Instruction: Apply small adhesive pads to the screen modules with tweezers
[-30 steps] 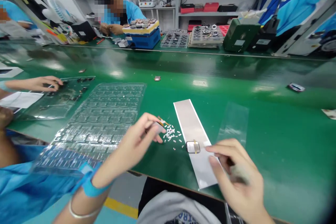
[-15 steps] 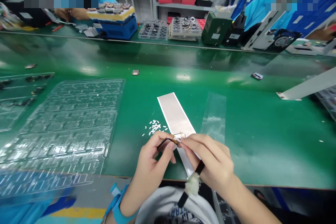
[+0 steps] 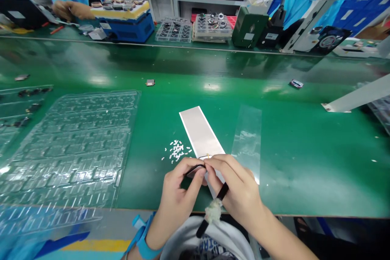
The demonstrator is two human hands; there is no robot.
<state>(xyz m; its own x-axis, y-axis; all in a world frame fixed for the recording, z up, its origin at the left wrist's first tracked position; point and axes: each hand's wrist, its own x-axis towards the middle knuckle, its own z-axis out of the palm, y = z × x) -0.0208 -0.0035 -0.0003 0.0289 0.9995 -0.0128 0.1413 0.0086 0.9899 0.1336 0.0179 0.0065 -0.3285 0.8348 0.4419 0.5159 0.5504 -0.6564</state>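
My left hand pinches a small dark square part at its edge, just above the near rim of the green belt. My right hand is closed round a thin black tool with a tuft of whitish fluff on its shaft, and its fingertips meet the same part. Both hands sit over the near end of a long grey strip. A heap of tiny white bits lies left of the strip. A clear film strip lies to its right.
A large clear blister tray covers the belt at left, with another tray holding dark parts beyond it. Small loose parts lie further out. Across the belt are a blue box, part trays, a green machine and other people.
A second ago my hands were apart, the left by the white bits, the right on the strip. They have come together on the small part, with the black tool in the right.
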